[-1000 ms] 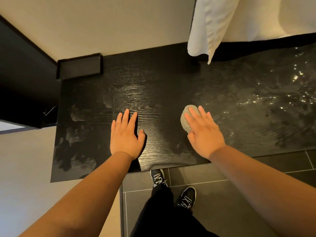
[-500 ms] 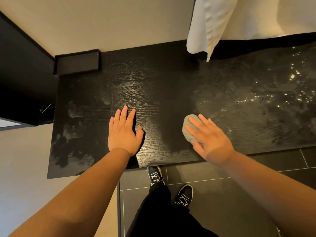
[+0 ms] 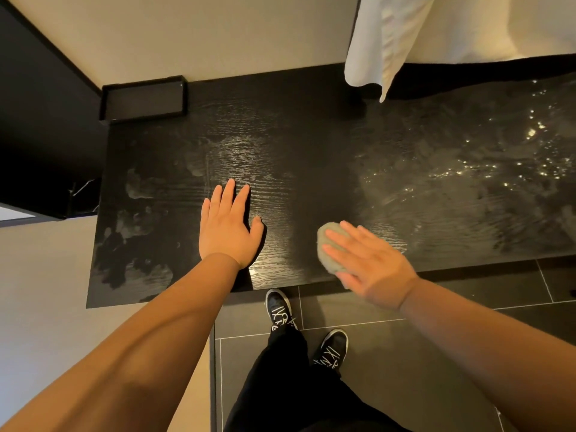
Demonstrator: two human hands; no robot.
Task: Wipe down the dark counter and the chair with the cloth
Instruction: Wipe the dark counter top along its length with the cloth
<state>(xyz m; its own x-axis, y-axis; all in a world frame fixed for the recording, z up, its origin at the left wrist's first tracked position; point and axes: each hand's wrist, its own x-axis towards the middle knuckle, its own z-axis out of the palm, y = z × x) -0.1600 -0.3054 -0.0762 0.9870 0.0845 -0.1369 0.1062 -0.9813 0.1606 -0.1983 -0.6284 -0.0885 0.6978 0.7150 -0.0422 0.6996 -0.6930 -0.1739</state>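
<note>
The dark wood-grain counter [image 3: 311, 151] runs across the view, with dried smears at its left end and shiny wet droplets at its right. A small grey-green cloth [image 3: 327, 244] lies wadded near the counter's front edge. My right hand [image 3: 371, 263] presses flat on the cloth with straight fingers, covering its right part. My left hand [image 3: 227, 229] rests flat on the counter to the left of the cloth, fingers straight. No chair is in view.
A black open box [image 3: 143, 99] stands at the counter's back left corner against the beige wall. White fabric [image 3: 389, 42] hangs over the back edge at upper right. Below the counter are grey floor tiles [image 3: 405, 353] and my black shoes [image 3: 279, 308].
My right hand has slid the cloth toward the counter's front edge over the last second. My left hand has stayed flat in the same place on the counter.
</note>
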